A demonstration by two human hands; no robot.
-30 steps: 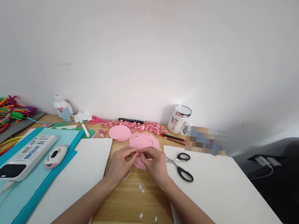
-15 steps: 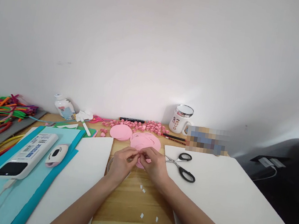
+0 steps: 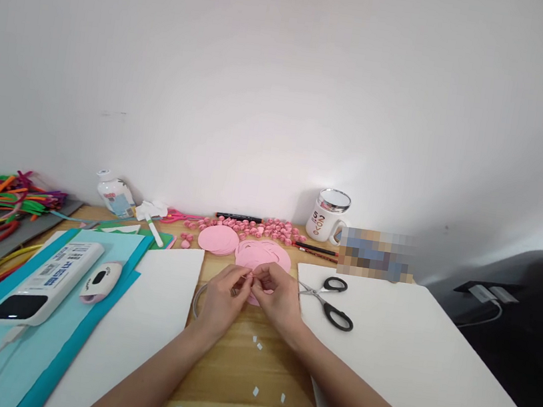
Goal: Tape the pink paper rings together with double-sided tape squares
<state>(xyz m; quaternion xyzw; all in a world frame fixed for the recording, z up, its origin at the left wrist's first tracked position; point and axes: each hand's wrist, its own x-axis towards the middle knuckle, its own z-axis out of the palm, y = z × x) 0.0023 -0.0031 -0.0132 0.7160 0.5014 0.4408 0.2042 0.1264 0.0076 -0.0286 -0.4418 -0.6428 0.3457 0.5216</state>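
The white mug [image 3: 323, 224] at the back of the desk [image 3: 221, 378] carries the clearest writing: a large 5 and 2, with more characters beneath. Blue and black print runs along the long white device [image 3: 45, 283] on the left, too small to read, and the reddish lettering on the white bottle [image 3: 115, 195] is likewise illegible.

At the middle of the desk, a small pink piece [image 3: 251, 276] sits between the fingertips of both hands, in front of the pink paper discs [image 3: 267, 255]. It is mostly hidden — neither its long axis nor the way it points can be told. The left hand [image 3: 222, 299] pinches it from the left, fingers curled; the right hand [image 3: 279, 300] pinches from the other side, thumb and index finger together. A clear ring [image 3: 196, 301] lies just beside the left hand.

To the right of the right hand, the scissors [image 3: 322, 296] lie partly spread, black handles to the right, blades toward that hand. Pink balls [image 3: 275, 231] cluster along the back, near the wall [image 3: 286, 98].
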